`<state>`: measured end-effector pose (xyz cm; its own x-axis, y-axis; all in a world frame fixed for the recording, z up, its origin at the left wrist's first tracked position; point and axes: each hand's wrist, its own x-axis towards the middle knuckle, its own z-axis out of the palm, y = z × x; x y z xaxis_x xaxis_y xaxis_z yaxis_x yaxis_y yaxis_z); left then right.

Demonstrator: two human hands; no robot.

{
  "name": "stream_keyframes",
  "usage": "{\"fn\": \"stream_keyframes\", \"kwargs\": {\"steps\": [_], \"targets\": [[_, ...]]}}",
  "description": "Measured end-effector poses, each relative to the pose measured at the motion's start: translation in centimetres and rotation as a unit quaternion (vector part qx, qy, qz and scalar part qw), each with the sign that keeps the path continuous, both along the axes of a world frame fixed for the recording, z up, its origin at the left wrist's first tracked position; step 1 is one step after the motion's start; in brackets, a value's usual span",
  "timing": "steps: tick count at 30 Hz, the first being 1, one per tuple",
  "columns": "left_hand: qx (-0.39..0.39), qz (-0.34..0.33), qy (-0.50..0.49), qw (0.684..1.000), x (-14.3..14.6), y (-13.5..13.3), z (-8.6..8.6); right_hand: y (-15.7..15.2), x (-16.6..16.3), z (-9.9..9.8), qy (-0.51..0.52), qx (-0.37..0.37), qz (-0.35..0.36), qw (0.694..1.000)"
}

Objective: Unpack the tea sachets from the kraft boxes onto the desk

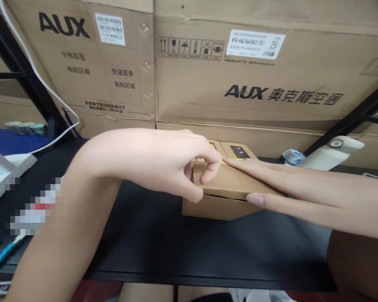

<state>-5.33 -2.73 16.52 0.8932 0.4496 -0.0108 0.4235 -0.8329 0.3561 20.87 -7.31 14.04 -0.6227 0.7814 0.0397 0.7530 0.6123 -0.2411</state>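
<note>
A small brown cardboard box [220, 197] sits on the black table [151, 239] near the middle. My left hand [164, 161] reaches across from the left and pinches the box's top flap at its left rear corner with thumb and forefinger. My right hand [271, 184] lies flat on the lid from the right, fingers straight, thumb along the front edge. Behind the lid a flap with a yellow and black print [237, 152] shows.
Large AUX cardboard cartons [239, 84] stand right behind the table. A white cable [47, 88] and a white device [6, 167] lie at the left. A white handled object [332, 152] and a small packet [292, 156] lie at the right.
</note>
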Motion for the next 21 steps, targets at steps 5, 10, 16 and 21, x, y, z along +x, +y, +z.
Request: {"fn": "stream_keyframes", "kwargs": {"steps": [5,10,16,21], "targets": [[-0.013,-0.01,-0.008,1.0,-0.1,0.1,-0.1,0.0,-0.2,0.1,-0.001,-0.004,-0.01,1.0],[-0.011,-0.007,0.001,1.0,0.0,0.1,0.1,0.1,-0.6,0.2,0.01,-0.011,-0.003,1.0],[0.003,-0.008,0.012,1.0,-0.1,0.0,0.2,0.3,0.1,1.0,0.008,-0.036,0.01,0.999],[-0.023,-0.008,0.006,1.0,-0.2,-0.1,0.2,0.5,1.4,2.4,-0.019,-0.076,0.027,0.997]]}}
